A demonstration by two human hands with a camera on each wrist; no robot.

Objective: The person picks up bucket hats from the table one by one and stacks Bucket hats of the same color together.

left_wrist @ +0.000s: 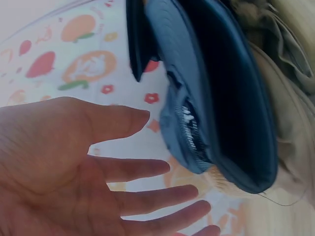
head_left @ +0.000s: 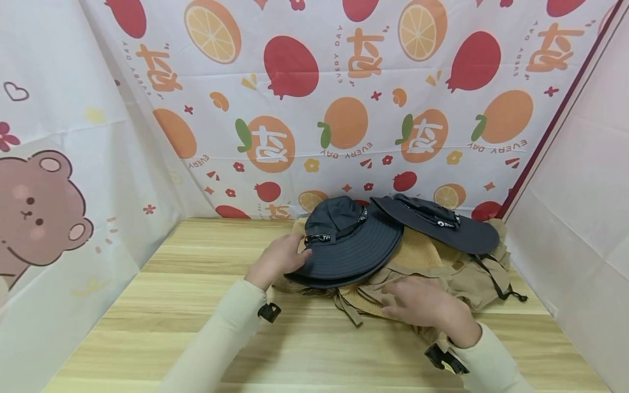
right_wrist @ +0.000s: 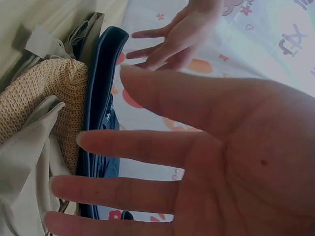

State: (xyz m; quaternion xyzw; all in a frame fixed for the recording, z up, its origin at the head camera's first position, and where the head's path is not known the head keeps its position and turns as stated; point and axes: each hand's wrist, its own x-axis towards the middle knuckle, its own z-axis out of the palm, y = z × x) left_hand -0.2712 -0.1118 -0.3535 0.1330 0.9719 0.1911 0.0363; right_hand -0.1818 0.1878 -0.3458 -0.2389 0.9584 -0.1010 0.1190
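A dark blue-grey bucket hat (head_left: 351,254) with a lettered band lies tilted on top of a pile of hats. My left hand (head_left: 280,257) is at the left edge of its brim. In the left wrist view the fingers of that hand (left_wrist: 74,167) are spread and apart from the brim. My right hand (head_left: 425,303) hovers over the front of the pile, near a khaki cloth hat (head_left: 484,284); in the right wrist view its fingers are straight. Between the cloth layers shows a tan woven hat (right_wrist: 54,93). A second dark wide-brimmed hat (head_left: 472,234) rests at the back right.
The pile sits on a light wood-grain table (head_left: 196,273), against a fruit-print cloth (head_left: 339,174) at the back. A bear-print cloth (head_left: 44,213) hangs at the left and a pale cloth (head_left: 585,218) at the right. A black cord (head_left: 496,289) trails off the pile's right side.
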